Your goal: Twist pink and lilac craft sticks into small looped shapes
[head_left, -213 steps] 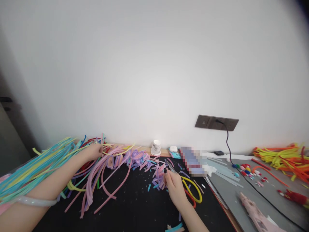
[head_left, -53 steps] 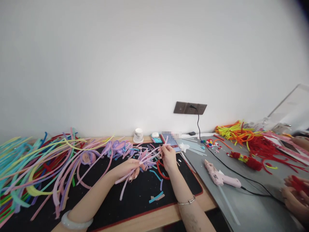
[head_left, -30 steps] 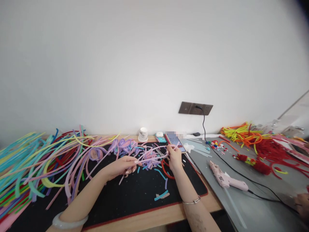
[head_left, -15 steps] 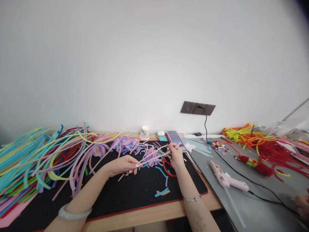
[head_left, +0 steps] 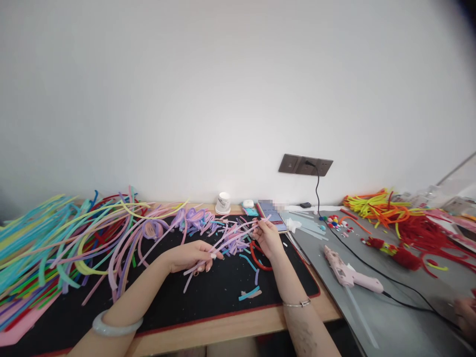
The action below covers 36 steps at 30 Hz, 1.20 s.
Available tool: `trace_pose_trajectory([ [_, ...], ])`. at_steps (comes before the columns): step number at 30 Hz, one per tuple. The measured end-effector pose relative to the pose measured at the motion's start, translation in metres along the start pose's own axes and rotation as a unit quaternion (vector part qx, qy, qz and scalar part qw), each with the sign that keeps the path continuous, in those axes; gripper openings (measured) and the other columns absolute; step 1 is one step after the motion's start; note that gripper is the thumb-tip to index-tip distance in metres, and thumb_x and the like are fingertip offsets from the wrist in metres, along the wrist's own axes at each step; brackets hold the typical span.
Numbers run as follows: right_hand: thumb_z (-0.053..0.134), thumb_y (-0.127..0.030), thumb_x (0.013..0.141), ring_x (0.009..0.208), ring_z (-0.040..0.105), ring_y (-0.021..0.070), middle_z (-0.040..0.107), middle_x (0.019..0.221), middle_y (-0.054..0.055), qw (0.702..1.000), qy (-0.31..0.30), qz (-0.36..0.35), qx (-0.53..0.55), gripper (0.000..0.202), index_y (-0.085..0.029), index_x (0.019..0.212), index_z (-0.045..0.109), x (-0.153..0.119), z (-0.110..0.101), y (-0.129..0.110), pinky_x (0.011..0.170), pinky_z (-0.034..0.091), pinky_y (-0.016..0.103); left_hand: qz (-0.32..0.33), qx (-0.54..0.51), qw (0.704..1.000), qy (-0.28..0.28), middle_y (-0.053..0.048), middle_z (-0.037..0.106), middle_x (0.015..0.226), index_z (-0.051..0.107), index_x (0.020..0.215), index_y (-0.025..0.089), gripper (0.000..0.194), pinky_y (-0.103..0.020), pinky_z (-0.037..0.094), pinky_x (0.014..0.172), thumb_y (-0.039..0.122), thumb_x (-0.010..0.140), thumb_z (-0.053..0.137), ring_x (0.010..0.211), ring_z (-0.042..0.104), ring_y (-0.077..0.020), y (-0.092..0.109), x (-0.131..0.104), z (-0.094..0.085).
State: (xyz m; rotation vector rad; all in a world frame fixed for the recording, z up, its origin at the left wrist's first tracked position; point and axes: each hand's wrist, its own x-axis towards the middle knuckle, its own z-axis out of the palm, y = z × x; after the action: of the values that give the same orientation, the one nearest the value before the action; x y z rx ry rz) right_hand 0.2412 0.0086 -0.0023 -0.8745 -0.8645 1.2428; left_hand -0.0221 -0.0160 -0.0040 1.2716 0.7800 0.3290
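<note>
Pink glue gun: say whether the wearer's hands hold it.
No, the glue gun lies on the gray surface; the left hand and right hand hold pink strips.

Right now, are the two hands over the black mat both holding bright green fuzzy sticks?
Not green: the head view shows pinkish-purple fuzzy sticks. The rest is right: the left hand and right hand both hold them over the black mat.

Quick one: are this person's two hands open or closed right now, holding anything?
Left hand: closed, pinching thin pink-lilac strips.
Right hand: closed, pinching the strips near their far ends.
</note>
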Motion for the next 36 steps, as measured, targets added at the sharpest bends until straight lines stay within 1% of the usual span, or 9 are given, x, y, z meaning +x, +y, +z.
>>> trace_pose_trajectory([
  [2,0.078,-0.032,0.066,0.044,0.054,0.0087,0.061,0.060,0.001,0.998,-0.018,0.054,0.022,0.025,-0.014,0.074,0.063,-0.002,0.003,0.001,0.044,0.050,0.021,0.004,-0.014,1.000,-0.005,0.001,0.059,0.062,0.065,0.102,0.013,0.039,-0.020,0.036,0.046,0.040,0.075,0.065,0.045,0.043,-0.0070,0.002,0.000,0.003],
  [4,0.078,-0.031,0.065,0.045,0.055,0.0081,0.061,0.059,0.000,0.995,-0.042,0.085,0.032,0.025,-0.013,0.073,0.062,-0.006,0.007,0.003,0.045,0.049,0.019,0.005,-0.026,1.000,-0.012,0.002,0.057,0.062,0.062,0.103,0.014,0.039,-0.020,0.034,0.044,0.043,0.076,0.064,0.045,0.041,-0.0068,0.005,-0.001,0.007],
  [10,0.078,-0.030,0.068,0.044,0.054,0.0074,0.063,0.061,0.001,0.987,-0.122,0.104,0.014,0.023,-0.013,0.075,0.064,-0.015,0.019,0.013,0.045,0.048,0.019,-0.001,-0.053,0.997,-0.054,0.006,0.047,0.062,0.054,0.096,0.018,0.035,-0.018,0.027,0.040,0.048,0.080,0.061,0.040,0.026,-0.0031,0.005,0.001,0.013],
  [15,0.077,-0.035,0.069,0.043,0.055,0.0079,0.062,0.057,0.000,0.980,-0.161,0.113,-0.003,0.028,-0.012,0.076,0.063,-0.021,0.027,0.020,0.046,0.050,0.020,-0.007,-0.085,0.994,-0.066,0.009,0.036,0.058,0.047,0.084,0.019,0.036,-0.017,0.018,0.040,0.050,0.078,0.064,0.042,0.019,-0.0026,0.003,0.006,0.018],
  [19,0.079,-0.037,0.067,0.043,0.058,0.0099,0.062,0.054,0.001,0.979,-0.157,0.127,-0.013,0.032,-0.012,0.076,0.062,-0.024,0.031,0.019,0.047,0.051,0.020,-0.014,-0.089,0.994,-0.058,0.010,0.033,0.058,0.044,0.084,0.020,0.038,-0.018,0.014,0.041,0.054,0.079,0.062,0.043,0.017,-0.0030,0.005,0.006,0.022],
  [24,0.081,-0.034,0.064,0.048,0.061,0.0103,0.066,0.065,0.003,0.983,-0.140,0.120,0.006,0.034,-0.012,0.083,0.064,-0.023,0.032,0.018,0.049,0.053,0.021,-0.023,-0.100,0.993,-0.058,0.010,0.028,0.059,0.041,0.085,0.021,0.040,-0.019,0.007,0.044,0.053,0.078,0.064,0.046,0.014,-0.0036,0.007,0.006,0.024],
  [28,0.079,-0.033,0.065,0.047,0.058,0.0088,0.063,0.061,0.000,0.991,-0.096,0.090,0.032,0.029,-0.013,0.081,0.065,-0.019,0.028,0.017,0.048,0.051,0.020,-0.029,-0.109,0.991,-0.067,0.010,0.027,0.058,0.039,0.085,0.022,0.042,-0.021,0.003,0.045,0.053,0.077,0.066,0.046,0.013,-0.0042,0.006,0.007,0.022],
  [31,0.075,-0.031,0.068,0.046,0.054,0.0080,0.061,0.061,-0.001,0.995,-0.065,0.066,0.042,0.025,-0.014,0.085,0.067,-0.017,0.027,0.015,0.048,0.049,0.020,-0.033,-0.106,0.991,-0.070,0.010,0.027,0.058,0.039,0.085,0.022,0.043,-0.022,0.001,0.045,0.054,0.076,0.066,0.046,0.012,-0.0044,0.005,0.007,0.022],
  [36,0.074,-0.028,0.066,0.044,0.047,0.0063,0.058,0.063,-0.004,0.996,-0.049,0.052,0.044,0.036,-0.015,0.099,0.066,-0.016,0.026,0.012,0.041,0.039,0.018,-0.037,-0.097,0.993,-0.064,0.010,0.027,0.058,0.039,0.084,0.022,0.045,-0.023,0.000,0.045,0.057,0.074,0.066,0.046,0.011,-0.0044,0.004,0.007,0.023],
])
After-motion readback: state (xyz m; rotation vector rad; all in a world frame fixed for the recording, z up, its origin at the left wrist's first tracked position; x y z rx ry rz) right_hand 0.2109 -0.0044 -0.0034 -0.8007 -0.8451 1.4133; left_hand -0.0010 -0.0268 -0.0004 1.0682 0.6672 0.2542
